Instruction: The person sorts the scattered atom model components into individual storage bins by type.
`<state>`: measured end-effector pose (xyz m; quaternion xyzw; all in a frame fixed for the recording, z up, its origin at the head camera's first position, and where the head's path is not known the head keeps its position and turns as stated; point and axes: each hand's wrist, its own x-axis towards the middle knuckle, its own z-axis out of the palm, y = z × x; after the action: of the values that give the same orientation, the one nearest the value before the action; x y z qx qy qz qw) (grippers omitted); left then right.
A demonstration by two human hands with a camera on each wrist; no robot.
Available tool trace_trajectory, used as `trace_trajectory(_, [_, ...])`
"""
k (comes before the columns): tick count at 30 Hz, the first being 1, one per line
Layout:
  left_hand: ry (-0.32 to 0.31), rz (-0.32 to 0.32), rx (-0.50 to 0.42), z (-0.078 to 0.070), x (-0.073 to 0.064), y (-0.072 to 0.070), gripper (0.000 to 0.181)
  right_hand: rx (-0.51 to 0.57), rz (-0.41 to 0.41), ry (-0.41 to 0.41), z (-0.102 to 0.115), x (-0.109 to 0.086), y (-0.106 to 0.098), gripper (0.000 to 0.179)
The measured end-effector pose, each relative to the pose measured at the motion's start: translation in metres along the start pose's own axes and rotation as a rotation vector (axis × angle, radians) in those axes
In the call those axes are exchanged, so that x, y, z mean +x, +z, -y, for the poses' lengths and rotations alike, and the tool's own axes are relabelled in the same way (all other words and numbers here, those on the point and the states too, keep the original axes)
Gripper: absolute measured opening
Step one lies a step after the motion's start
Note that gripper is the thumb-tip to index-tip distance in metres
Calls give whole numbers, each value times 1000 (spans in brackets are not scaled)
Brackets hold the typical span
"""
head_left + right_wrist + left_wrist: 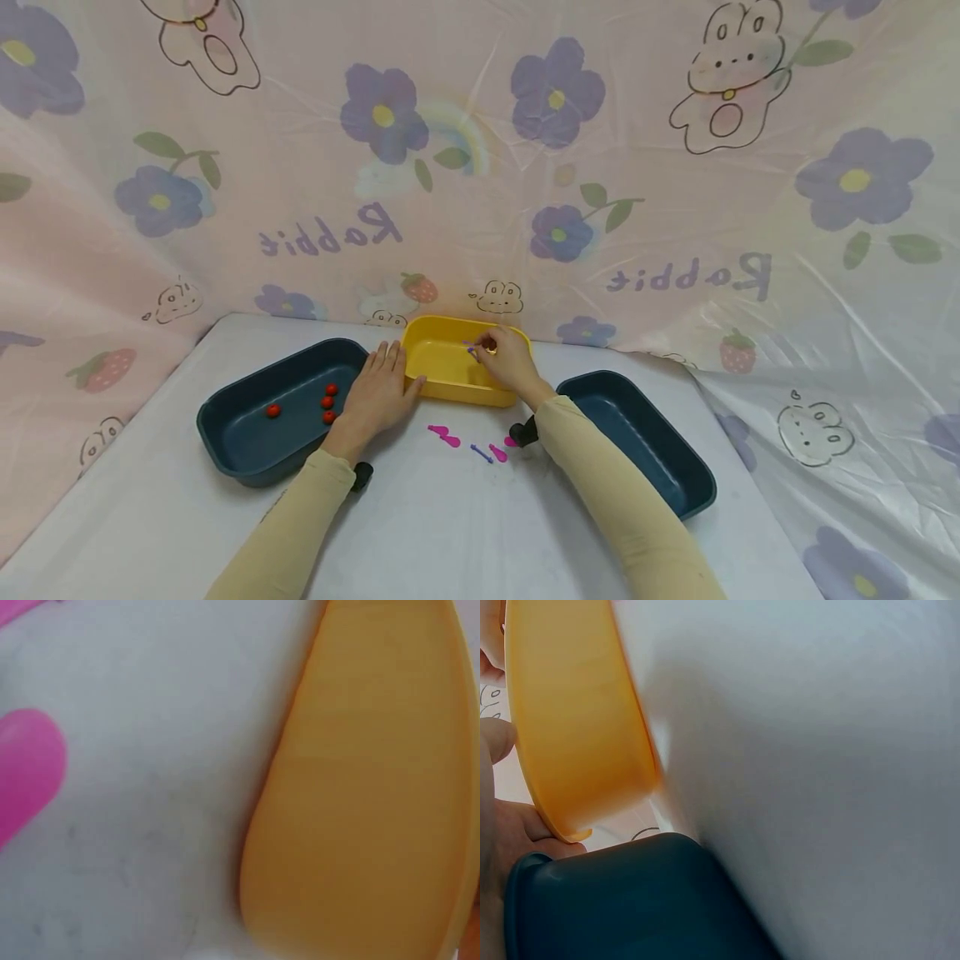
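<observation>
Pinching purple stick (pixel 472 351) | right hand (pixel 510 358) | long axis slanted, far end leftward

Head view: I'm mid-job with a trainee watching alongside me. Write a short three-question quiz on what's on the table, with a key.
1. True or false: the left hand touches the yellow tray.
2. How many red pieces show in the dark tray on the left?
3. The right hand pinches a small piece. Its colour is: A pink; B purple; C red.

Key:
1. True
2. Four
3. B
</observation>
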<state>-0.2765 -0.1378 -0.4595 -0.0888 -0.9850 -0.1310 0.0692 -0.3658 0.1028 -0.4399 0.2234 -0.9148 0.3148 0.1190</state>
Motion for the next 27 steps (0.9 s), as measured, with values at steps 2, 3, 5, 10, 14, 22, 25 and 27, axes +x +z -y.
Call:
trace_trajectory(2, [5, -2, -4, 0, 0, 1, 80, 2, 3, 9, -1, 3, 2, 8])
trace_trajectory(3, [7, -3, -5, 0, 0, 1, 80, 3, 6, 16, -1, 4, 3, 8])
trace_trajectory(5, [10, -3, -5, 0, 0, 2, 80, 0, 8, 25, -2, 6, 4, 8])
trace_trajectory(10, [8, -5, 12, 1, 0, 2, 80, -23, 16, 38, -2, 9, 5, 9])
trace_trajectory(14, [8, -1, 14, 1, 0, 1, 80, -31, 23, 43, -2, 10, 5, 12])
trace_trajectory(22, [-1, 10, 0, 1, 0, -1, 80, -33, 30, 52, -3, 7, 3, 14])
trace_trajectory(25, [1, 6, 5, 1, 0, 0, 80, -21, 35, 46, -1, 4, 0, 14])
trace_trajectory(27, [1, 3, 3, 1, 0, 1, 80, -4, 39, 44, 1, 2, -2, 15])
